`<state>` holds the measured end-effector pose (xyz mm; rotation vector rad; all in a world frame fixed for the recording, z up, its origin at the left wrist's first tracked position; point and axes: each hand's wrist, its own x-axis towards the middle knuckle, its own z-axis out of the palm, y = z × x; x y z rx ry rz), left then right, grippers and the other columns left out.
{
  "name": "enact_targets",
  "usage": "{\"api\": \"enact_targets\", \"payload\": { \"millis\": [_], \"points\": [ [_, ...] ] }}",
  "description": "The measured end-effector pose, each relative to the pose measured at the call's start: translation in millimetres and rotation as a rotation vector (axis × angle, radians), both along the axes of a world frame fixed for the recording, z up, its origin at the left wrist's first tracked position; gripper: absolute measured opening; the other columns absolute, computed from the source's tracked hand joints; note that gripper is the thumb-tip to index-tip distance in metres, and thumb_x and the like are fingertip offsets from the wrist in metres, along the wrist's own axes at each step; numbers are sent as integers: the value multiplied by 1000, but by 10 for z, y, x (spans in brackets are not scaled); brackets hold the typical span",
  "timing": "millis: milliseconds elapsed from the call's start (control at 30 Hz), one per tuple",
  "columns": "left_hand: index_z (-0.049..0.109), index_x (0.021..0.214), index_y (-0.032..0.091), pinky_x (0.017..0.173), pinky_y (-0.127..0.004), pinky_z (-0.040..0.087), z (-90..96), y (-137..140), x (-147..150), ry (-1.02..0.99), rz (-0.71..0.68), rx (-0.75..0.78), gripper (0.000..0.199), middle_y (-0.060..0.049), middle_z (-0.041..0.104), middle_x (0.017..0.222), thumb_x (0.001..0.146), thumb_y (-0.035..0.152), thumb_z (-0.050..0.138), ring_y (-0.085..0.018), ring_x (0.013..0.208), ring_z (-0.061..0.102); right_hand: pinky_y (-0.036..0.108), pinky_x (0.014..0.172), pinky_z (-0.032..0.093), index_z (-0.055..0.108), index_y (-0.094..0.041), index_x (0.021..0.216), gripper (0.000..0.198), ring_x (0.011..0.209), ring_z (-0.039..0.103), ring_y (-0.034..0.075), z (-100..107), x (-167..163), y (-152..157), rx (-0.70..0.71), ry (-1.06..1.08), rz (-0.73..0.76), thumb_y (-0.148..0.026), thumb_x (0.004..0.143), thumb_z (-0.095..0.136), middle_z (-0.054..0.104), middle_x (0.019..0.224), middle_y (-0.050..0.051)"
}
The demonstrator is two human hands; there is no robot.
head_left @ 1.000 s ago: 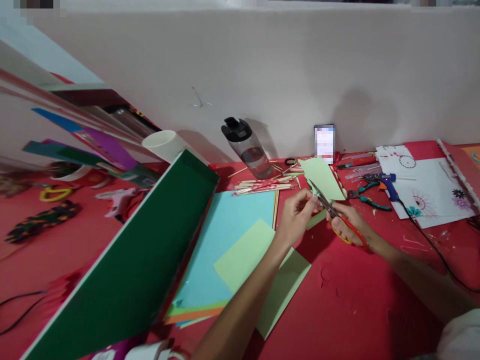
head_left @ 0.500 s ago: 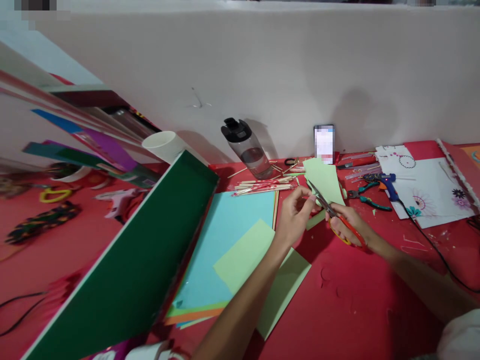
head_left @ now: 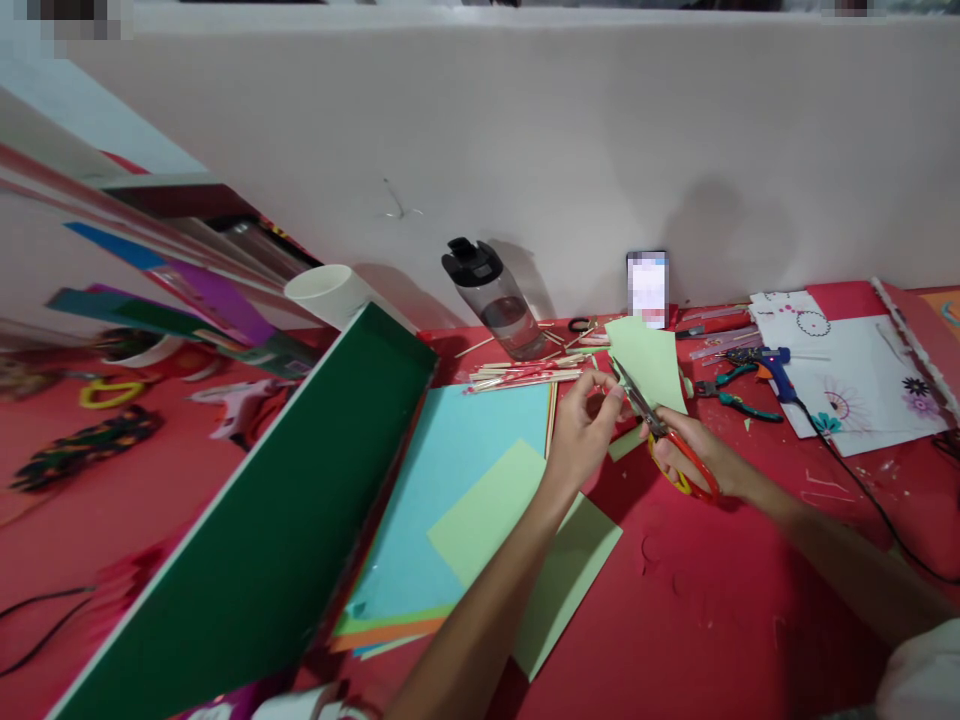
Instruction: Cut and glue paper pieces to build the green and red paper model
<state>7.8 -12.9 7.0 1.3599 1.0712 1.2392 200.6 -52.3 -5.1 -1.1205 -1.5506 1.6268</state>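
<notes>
In the head view my right hand [head_left: 694,452] grips scissors [head_left: 686,455] with red and yellow handle loops, their blades pointing up and left. My left hand [head_left: 583,425] is closed in a pinch beside the blade tips, thumb against fingers. Whatever sits in that pinch is too small to make out. Just behind the blades is a light green sheet of paper [head_left: 654,362], partly covered by the scissors. Under my left forearm lie another light green sheet [head_left: 574,575] and a light green piece [head_left: 491,505] on a light blue sheet [head_left: 409,480].
A green board [head_left: 255,520] stands slanted at left. Behind my hands are a water bottle [head_left: 502,305], thin sticks [head_left: 517,375] and a phone [head_left: 647,290] against the wall. Pliers [head_left: 739,400], a blue glue gun [head_left: 780,375] and its cord lie right.
My left hand has shifted slightly left, its pinch kept. The scissors in my right hand have moved slightly left, and the green sheet behind them has shifted a little.
</notes>
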Motion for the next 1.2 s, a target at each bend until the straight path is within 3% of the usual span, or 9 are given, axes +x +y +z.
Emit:
{"api": "enact_targets", "payload": {
  "millis": [333,667,767,867,1000,1200],
  "points": [
    [56,85,22,66,-27,48,-57,56,-37,-10,42,14,17,4,59,68,94,34,65,-13,61,57,19,51,44,54,-23,117,55,55,53,9,-61,45,54,-75,34,86,-72,94,66,56,75,-6],
    [53,79,22,66,-25,51,-10,107,-97,-194,76,-18,32,3,54,77,90,44,74,-12,65,54,18,44,38,56,-20,113,53,53,46,8,296,305,45,-147,59,305,-71,99,60,53,76,-4],
    [55,80,22,67,-24,49,6,96,-114,-157,77,-22,32,3,52,75,90,45,74,-13,68,52,21,45,40,57,-19,114,60,53,46,10,319,458,125,-183,32,429,-76,95,62,53,74,-4],
    [55,84,23,64,-24,44,9,81,-120,-126,37,-37,32,3,48,73,92,49,73,-13,66,47,24,48,43,59,-18,118,66,54,49,10,287,554,188,-114,66,510,-80,95,57,56,78,-2],
    [57,87,24,60,-25,40,2,86,-122,-60,-35,-37,34,4,47,71,93,54,71,-13,63,43,25,49,42,60,-19,121,61,55,49,11,234,579,204,-73,128,434,-76,99,54,55,77,-2],
    [57,82,22,67,-27,47,1,145,-166,24,-68,20,33,2,56,75,91,49,74,-14,68,54,22,44,40,59,-17,121,57,54,47,10,226,613,212,-93,78,415,-71,103,53,54,76,-2]
  ]
}}
